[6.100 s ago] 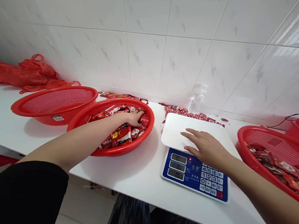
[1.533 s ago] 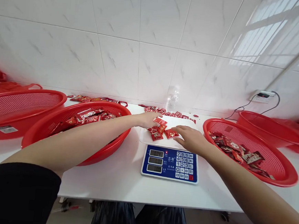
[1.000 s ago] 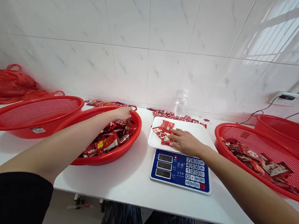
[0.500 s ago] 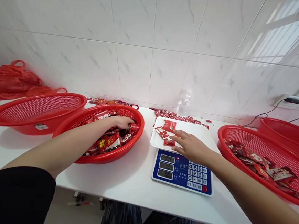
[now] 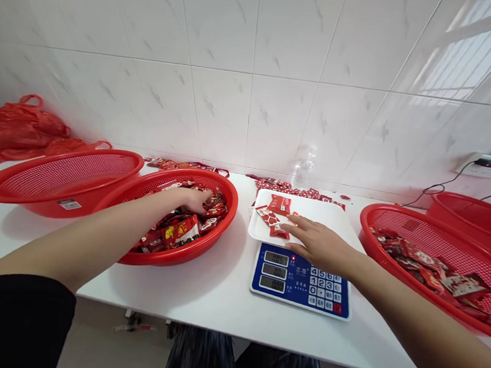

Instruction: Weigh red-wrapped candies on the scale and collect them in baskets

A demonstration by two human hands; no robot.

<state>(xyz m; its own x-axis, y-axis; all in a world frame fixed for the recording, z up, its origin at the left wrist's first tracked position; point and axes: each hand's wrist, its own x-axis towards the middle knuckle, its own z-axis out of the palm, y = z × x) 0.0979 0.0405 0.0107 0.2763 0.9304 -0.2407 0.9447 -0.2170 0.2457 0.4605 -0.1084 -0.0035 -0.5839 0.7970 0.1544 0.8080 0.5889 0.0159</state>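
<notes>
My left hand (image 5: 196, 200) reaches into a red basket (image 5: 231, 211) full of red snack packets (image 5: 181, 231); its fingertips are down among the packets and hidden. On the right, my right hand (image 5: 315, 238) hovers at the white tray (image 5: 332, 213) of a blue scale (image 5: 301, 279), fingers spread, with nothing gripped. Several small packets lie at the tray's left: a red one (image 5: 280, 204), a white one with red hearts (image 5: 267, 216), and another red one (image 5: 279, 232) by my right fingertips. The scale's display is lit with digits.
At the left stands a red basket (image 5: 70, 193), with red plastic bags (image 5: 29, 127) behind it. A red basket of packets (image 5: 434, 272) is at the right. Loose packets (image 5: 187, 166) and a clear bottle (image 5: 304, 169) are near the wall. A cable (image 5: 445, 183) hangs at the socket.
My left hand has shifted slightly left within the basket. My right hand stays over the tray, almost unmoved. The view has shifted slightly.
</notes>
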